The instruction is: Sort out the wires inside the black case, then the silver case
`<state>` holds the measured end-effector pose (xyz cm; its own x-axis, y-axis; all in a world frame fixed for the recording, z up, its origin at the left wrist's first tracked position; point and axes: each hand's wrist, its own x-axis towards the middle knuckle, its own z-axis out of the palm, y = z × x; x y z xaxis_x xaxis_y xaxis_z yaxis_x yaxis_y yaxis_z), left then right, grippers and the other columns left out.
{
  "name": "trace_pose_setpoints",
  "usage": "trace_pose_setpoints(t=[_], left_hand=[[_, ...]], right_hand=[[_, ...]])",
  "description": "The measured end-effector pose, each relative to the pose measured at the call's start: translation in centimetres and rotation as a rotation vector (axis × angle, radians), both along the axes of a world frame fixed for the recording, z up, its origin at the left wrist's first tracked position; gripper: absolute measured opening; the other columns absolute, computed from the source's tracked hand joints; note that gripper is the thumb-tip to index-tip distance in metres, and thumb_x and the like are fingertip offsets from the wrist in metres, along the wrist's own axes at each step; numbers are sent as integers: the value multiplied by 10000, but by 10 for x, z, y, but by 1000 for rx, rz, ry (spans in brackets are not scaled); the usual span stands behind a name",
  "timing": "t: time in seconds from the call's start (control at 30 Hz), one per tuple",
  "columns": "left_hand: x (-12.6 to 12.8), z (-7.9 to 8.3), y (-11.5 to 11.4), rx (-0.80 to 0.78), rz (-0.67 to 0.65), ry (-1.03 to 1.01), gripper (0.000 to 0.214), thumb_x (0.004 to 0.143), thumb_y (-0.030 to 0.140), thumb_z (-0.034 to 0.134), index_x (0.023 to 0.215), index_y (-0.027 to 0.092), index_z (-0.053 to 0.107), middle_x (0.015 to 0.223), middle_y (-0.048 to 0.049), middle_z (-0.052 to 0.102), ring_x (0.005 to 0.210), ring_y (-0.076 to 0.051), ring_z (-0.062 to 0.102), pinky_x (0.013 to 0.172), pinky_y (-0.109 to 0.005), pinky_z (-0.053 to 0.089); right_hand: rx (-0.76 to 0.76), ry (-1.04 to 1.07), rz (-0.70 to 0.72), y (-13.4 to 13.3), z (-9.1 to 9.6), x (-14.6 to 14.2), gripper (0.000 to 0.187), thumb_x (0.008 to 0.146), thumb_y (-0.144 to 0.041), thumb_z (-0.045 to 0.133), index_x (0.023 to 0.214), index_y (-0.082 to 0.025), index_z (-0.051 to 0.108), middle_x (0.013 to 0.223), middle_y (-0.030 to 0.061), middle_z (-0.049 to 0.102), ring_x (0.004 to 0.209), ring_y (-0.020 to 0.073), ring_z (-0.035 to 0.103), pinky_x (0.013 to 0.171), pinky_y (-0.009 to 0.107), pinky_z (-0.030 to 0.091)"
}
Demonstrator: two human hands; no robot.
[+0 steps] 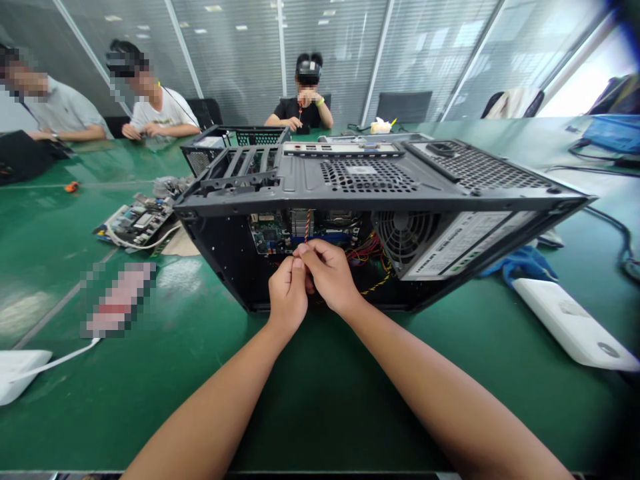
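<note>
A black computer case [305, 190] lies in front of me with its open side facing me and its vented rear panel on top. Both of my hands meet at that opening. My left hand [289, 291] is closed in a pinch, thumb on top. Beside it my right hand [330, 272] pinches a twisted orange and black cable [307, 227] that runs up inside the case. The cable's end is hidden by my fingers. Behind the hands are the motherboard [270, 230], a bundle of coloured wires [367, 253] and the power supply [445, 250] with its round fan grille.
Left of the case lie a loose circuit board [137, 223] with a white cable, and a blurred pink phone-like object [121, 299]. A white power bank [575, 323] and blue cloth [530, 263] are at right. Another case frame [237, 137] stands behind. Several people sit across the green table [200, 400].
</note>
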<state>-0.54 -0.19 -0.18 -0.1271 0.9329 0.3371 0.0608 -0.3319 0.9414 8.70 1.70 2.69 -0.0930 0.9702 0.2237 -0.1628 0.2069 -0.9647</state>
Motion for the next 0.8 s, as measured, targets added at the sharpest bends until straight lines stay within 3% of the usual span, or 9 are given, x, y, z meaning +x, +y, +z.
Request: trace_pose_setpoints(t=[0.4, 0.8], left_hand=[[0, 0, 0, 50, -12, -4, 460, 974, 534, 430, 727, 170, 564, 527, 32, 500, 489, -100, 467, 477, -222, 364], [1, -1, 0, 50, -4, -4, 430, 971, 501, 457, 687, 180, 501, 539, 40, 477, 496, -90, 456, 475, -211, 361]], right_hand=[[-13, 41, 60, 2, -3, 0, 252, 889, -422, 602, 779, -197, 633, 470, -75, 463, 326, 82, 418, 301, 215, 291], [-20, 58, 32, 1, -3, -1, 349, 876, -466, 629, 655, -209, 545, 487, -77, 411, 358, 76, 401, 316, 217, 313]])
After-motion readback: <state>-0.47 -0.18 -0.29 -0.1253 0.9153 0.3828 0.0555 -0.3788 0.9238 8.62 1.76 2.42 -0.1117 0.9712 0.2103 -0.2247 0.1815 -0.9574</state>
